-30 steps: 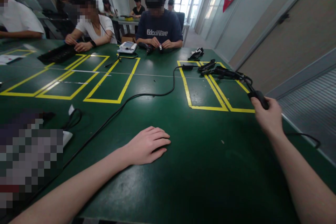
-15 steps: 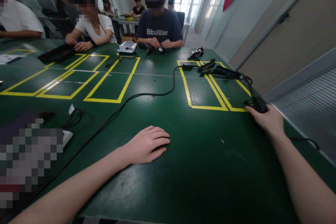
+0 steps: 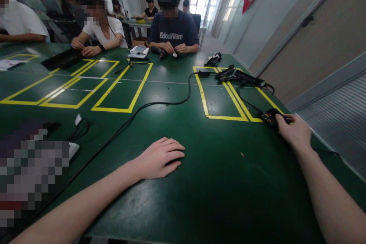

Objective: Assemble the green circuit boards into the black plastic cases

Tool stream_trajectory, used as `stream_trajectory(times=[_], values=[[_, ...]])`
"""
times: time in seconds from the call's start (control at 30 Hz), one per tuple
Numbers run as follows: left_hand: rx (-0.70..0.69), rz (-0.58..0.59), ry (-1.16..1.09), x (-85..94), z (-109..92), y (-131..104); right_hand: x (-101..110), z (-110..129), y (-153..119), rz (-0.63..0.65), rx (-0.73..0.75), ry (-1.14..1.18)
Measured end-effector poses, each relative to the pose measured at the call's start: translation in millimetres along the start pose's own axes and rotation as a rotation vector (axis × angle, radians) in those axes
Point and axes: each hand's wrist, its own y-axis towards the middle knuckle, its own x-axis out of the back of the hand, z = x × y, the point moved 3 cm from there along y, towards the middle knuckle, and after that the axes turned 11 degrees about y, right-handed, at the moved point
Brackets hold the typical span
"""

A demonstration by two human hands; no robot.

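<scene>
My left hand (image 3: pixel 161 158) rests palm down on the green table (image 3: pixel 200 198), fingers slightly spread, holding nothing. At the right edge of the table, my right hand (image 3: pixel 294 129) grips a small black device (image 3: pixel 270 118) with coloured marks on its face. A thin black cable runs from the device back to a bundle of black cables and parts (image 3: pixel 243 77) lying over the yellow tape outlines. The fingers behind the device are partly hidden.
A long black cable (image 3: pixel 148 104) crosses the table to the lower left. Across the table, a person in a dark shirt (image 3: pixel 171 30) handles a small part beside a drill (image 3: pixel 161 52). Another person works over a black tray (image 3: pixel 61 59). A blurred patch covers the lower left.
The black device has been turned in my right hand, so its marked face now shows and its cable lies further left. My left hand has stayed in place.
</scene>
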Motion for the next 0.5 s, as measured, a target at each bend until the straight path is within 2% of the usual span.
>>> stream_trajectory(times=[0.1, 0.23, 0.33, 0.5], values=[[-0.007, 0.004, 0.001, -0.2, 0.4, -0.2, 1.3, 0.0, -4.0, -0.016, -0.186, 0.044], [-0.02, -0.005, 0.015, -1.1, 0.9, -0.7, 3.2, 7.5, -8.5, -0.024, -0.243, 0.082], [-0.018, -0.009, 0.016, -2.1, 1.5, -1.0, 7.9, 15.8, -8.5, -0.055, -0.179, 0.089], [-0.033, -0.025, 0.015, -2.0, 1.3, -1.2, 15.4, 13.3, -0.3, -0.22, 0.07, 0.109]])
